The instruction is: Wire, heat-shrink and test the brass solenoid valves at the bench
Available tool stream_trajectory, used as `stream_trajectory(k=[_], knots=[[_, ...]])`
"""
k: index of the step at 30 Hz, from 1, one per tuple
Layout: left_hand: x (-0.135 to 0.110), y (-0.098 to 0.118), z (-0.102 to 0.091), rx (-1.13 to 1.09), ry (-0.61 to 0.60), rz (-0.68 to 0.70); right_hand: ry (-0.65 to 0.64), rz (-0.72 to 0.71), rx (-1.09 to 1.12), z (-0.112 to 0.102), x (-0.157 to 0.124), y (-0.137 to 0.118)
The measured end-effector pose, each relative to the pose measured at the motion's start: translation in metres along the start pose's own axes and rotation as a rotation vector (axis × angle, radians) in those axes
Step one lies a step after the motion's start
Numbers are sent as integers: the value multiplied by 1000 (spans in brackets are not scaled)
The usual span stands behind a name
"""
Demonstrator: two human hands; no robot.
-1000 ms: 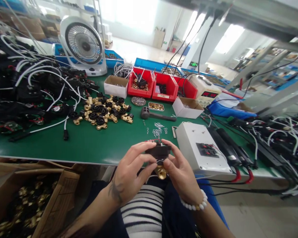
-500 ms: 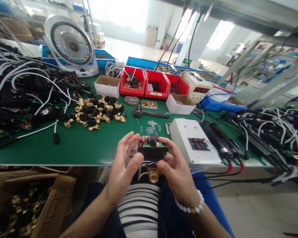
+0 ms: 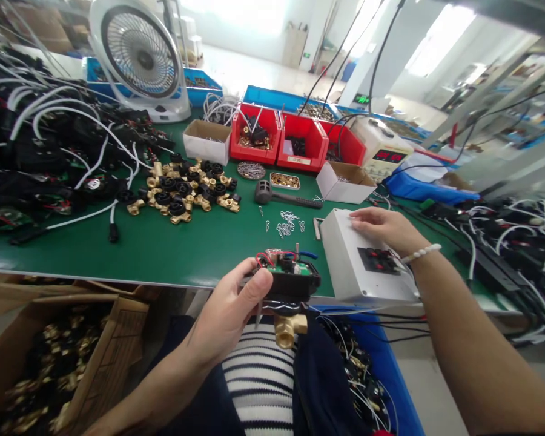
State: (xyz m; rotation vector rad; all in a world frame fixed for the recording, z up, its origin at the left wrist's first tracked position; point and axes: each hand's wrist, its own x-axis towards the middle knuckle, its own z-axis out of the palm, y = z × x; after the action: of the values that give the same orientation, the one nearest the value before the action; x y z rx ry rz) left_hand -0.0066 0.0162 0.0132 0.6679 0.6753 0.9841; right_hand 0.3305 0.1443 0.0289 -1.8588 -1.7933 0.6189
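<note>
My left hand [image 3: 229,309] grips a black valve unit [image 3: 289,280] with a green circuit board, red wires on top and a brass fitting [image 3: 287,327] below, held over my lap at the table's near edge. My right hand [image 3: 381,227] rests with fingers flat on top of a white test box [image 3: 345,266] with a black switch panel [image 3: 376,259], on the green table [image 3: 163,254] to the right of the valve. A white bead bracelet [image 3: 420,252] is on that wrist.
Brass and black fittings [image 3: 181,194] lie in a heap mid-table, small wire clips [image 3: 287,224] and a black mallet [image 3: 281,197] behind the valve. Red bins [image 3: 295,145], cardboard boxes [image 3: 206,142], a fan [image 3: 140,57] and a power supply [image 3: 381,154] stand at the back. Wired units [image 3: 40,157] pile left; a carton of brass parts [image 3: 49,363] sits below.
My right hand has let go of the valve unit and moved right onto the white box. My left hand now holds the unit alone, thumb on its top.
</note>
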Motion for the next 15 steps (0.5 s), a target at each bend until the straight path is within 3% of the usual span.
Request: stream_trajectory(k=[11,15], knots=[[-4,-2,0,-8,-33,-39,125,-26,-50,15,-2,2],[-6,2,0,124,0,15,150,-38,-69,17,-3,0]])
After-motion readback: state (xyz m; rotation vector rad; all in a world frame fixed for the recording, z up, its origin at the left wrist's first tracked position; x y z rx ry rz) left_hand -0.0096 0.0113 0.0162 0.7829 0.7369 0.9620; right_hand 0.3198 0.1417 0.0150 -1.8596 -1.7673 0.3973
